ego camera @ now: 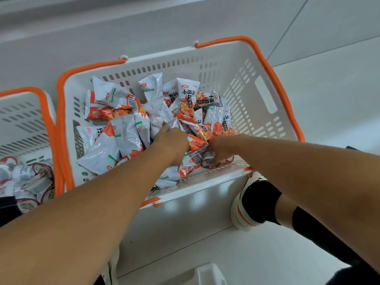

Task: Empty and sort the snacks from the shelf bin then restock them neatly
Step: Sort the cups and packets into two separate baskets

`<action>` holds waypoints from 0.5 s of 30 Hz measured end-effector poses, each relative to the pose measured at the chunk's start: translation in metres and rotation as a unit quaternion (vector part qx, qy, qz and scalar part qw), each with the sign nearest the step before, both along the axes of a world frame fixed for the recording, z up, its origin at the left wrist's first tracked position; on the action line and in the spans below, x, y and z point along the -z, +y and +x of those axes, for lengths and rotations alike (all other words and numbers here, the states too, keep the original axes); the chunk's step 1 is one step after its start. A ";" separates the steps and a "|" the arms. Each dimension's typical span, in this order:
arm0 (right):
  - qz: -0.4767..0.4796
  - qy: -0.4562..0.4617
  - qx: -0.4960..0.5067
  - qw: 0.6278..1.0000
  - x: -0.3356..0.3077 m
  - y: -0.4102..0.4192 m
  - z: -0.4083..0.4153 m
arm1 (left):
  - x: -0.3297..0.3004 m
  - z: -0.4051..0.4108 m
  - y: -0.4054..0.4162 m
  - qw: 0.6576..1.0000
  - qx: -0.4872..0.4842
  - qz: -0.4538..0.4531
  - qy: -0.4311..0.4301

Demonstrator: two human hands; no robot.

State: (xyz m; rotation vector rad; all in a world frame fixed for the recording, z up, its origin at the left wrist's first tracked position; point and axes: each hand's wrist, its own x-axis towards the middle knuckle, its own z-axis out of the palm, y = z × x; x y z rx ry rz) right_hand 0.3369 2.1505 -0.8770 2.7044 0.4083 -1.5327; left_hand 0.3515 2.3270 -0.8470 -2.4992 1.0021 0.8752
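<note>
While both arms reach into it, the white basket point(265, 95) with orange handles sits on the floor, loaded with silver-and-orange snack packets point(115, 136) lying at all angles.

Head view. The left hand point(171, 141) lies knuckles-up among the packets at the middle of the heap, its fingers bent down into them; whether it grips one cannot be told. The right hand point(219, 150) is curled low at the near wall, its fingers over small round cups point(208, 160) with red-rimmed lids that lie beneath the packets; a firm hold cannot be confirmed. A second basket point(24, 120), just beside the first on the left, holds many cups of the same kind point(30, 182). A shoe point(244, 204) stands near the basket's near corner.

Step in hand, as judged: sorting. Stray cups are being picked out of the packet basket, probably for transfer to the cup basket. The restocking has not yet begun.

Next move, as judged: close the right fingers round the cups, lift them clear of the overlapping packets without dragging any over the rim, and carry them across to the left basket. The left hand can part or hold down the packets to expose any cups buried deeper.
</note>
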 end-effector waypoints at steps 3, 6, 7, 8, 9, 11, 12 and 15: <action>-0.001 0.012 0.059 0.998 -0.021 -0.024 0.002 | 0.004 -0.001 0.004 1.000 -0.008 -0.022 -0.014; 0.037 0.042 0.200 0.978 -0.035 -0.051 0.007 | 0.004 -0.003 0.007 0.999 -0.016 -0.040 -0.005; 0.061 0.053 0.240 0.967 -0.042 -0.058 0.010 | 0.003 -0.003 0.008 0.998 -0.028 -0.058 0.011; 0.084 0.065 0.270 0.957 -0.050 -0.062 0.015 | 0.001 -0.003 0.009 0.994 -0.051 -0.094 0.037; 0.114 0.078 0.303 0.943 -0.059 -0.065 0.020 | -0.001 -0.004 0.010 0.980 -0.096 -0.158 0.076; 0.192 0.094 0.377 0.901 -0.081 -0.059 0.030 | -0.016 -0.005 0.012 0.898 -0.239 -0.317 0.188; 0.225 0.094 0.406 0.881 -0.093 -0.051 0.035 | -0.025 -0.004 0.013 0.839 -0.307 -0.389 0.226; 0.282 0.067 0.401 0.869 -0.128 -0.014 0.048 | -0.057 0.011 0.025 0.697 -0.441 -0.519 0.225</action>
